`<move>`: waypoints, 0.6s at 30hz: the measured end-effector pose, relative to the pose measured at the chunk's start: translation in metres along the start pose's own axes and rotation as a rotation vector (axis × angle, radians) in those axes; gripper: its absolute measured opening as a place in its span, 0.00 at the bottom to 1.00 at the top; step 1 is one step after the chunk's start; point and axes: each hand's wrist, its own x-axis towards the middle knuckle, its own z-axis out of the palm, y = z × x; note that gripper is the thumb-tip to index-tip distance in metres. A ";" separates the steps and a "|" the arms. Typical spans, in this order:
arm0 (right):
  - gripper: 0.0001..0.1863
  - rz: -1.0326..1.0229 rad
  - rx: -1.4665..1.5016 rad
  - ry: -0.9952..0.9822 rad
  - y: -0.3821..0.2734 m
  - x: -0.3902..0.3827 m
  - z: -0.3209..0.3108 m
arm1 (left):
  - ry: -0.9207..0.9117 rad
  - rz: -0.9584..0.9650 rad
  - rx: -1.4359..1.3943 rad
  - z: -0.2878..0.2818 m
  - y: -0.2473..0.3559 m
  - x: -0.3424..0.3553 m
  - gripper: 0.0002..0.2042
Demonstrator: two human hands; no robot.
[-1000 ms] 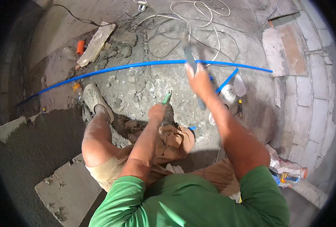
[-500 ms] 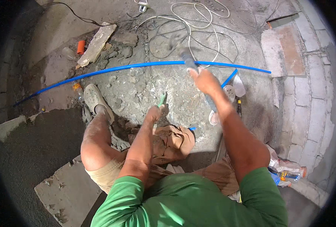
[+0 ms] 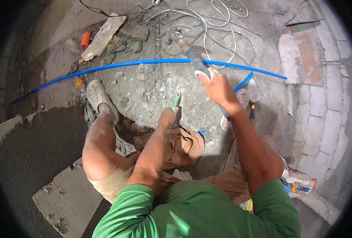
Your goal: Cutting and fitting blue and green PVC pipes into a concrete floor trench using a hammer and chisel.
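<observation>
- While the right hand (image 3: 219, 90) grips a long, dark-handled hammer (image 3: 191, 54), its head is hard to make out against grey cable.
- Left hand (image 3: 168, 116): closed round a slim green tool (image 3: 176, 101) over rough grey concrete; tip contact unclear.
- Blue plastic pipe (image 3: 144, 62): partly hidden behind hammer.

The left grip (image 3: 169, 117) hides part of the green tool (image 3: 176, 102) from me; the right grip (image 3: 220, 91) covers some of the long-handled tool (image 3: 195, 56), whose head (image 3: 174, 35) I see blurred. The right forearm (image 3: 249, 139) partly hides a shoe (image 3: 243, 96); the top edge crops the white cable (image 3: 234, 47).
</observation>
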 end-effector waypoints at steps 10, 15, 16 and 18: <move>0.30 0.250 -0.358 -0.448 0.066 -0.001 0.057 | -0.102 -0.006 0.069 0.002 -0.002 0.020 0.25; 0.31 0.066 -0.049 -0.056 0.020 0.037 -0.006 | -0.082 -0.057 0.049 -0.016 0.018 0.002 0.25; 0.30 -0.042 -0.060 0.183 0.001 0.039 -0.013 | -0.083 -0.043 0.060 -0.017 0.016 0.004 0.24; 0.29 -0.019 -0.035 0.247 0.000 0.030 0.009 | -0.090 -0.029 0.074 -0.016 0.013 0.007 0.24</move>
